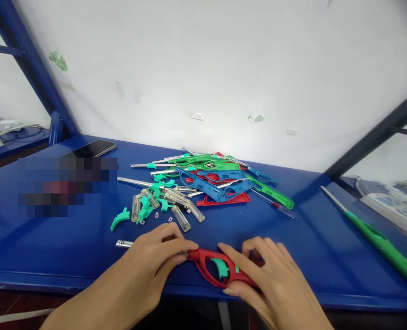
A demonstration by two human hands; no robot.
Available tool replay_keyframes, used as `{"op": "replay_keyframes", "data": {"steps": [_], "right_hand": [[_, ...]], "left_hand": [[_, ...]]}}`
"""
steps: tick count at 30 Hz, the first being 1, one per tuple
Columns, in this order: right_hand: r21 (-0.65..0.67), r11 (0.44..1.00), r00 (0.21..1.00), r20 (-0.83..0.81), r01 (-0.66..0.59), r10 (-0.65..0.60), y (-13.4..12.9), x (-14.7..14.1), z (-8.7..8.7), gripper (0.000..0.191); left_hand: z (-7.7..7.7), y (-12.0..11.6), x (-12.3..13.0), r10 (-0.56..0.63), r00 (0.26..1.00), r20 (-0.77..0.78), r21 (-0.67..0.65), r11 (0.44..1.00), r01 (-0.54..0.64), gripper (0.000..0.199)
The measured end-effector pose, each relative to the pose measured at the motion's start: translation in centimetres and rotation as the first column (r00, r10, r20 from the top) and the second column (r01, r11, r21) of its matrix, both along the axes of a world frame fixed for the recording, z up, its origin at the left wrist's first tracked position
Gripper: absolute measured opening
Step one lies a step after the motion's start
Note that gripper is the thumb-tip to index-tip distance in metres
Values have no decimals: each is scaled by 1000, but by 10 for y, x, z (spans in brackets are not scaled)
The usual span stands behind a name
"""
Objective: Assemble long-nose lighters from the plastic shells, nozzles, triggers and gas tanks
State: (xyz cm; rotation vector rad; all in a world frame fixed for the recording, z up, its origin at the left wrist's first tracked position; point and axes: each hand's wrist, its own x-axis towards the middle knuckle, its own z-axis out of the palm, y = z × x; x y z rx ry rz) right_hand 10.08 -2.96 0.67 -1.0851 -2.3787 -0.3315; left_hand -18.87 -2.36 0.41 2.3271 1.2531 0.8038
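A: Head cam, only view. What step?
B: Prob fitting/seating at the neck. Red plastic lighter body [233, 276] is btwn both hands at the near table edge, teal plastic trigger [221, 267] showing in its loop.
A: Fingers?
B: Left hand [155, 261]: thumb + index pinched on the neck. Right hand [274, 268]: thumb below, index above, clamped on the handle. Slotted silver metal tube [123, 244] pokes out past the left hand; its join to the neck is hidden, can't confirm.
A: Next move calls for?
B: IMO: keep tube in line, press evenly along the body. Risk: trigger slips if the shell shifts.
A: Surface?
B: Blue painted tabletop [309, 256]. Behind the hands: clear plastic fuel tanks [181, 218], loose curved teal triggers [120, 219], then piled red/green/blue plastic half-shells [199, 183]. Green plastic lighter w/ long metal rod [392, 254] at far R. Dark flat phone [96, 147] far L, next to a pixelated patch, contents n/a.
A: Room?
B: Scuffed white wall [203, 68] behind, blue metal frame post [35, 59] on L.
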Motion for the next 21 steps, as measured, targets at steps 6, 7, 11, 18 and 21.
{"op": "replay_keyframes", "data": {"steps": [6,7,11,18,21], "right_hand": [[-16,1000,1000,-8,-21,21,1,-2,3,52],[-23,1000,1000,-6,-20,20,0,-3,3,52],[-42,999,1000,-27,-14,13,-1,-4,1,52],[-66,998,999,-39,17,-19,-2,-7,-1,55],[-87,996,998,-47,27,-31,-3,-8,-2,55]], "left_hand": [[5,-1,1,-43,998,52,-37,998,45,42],[6,0,1,-56,997,58,-43,997,58,41],[8,0,3,-56,994,96,-33,998,59,35],[5,4,3,-77,991,113,30,997,74,34],[2,2,0,-83,992,93,8,997,82,36]]}}
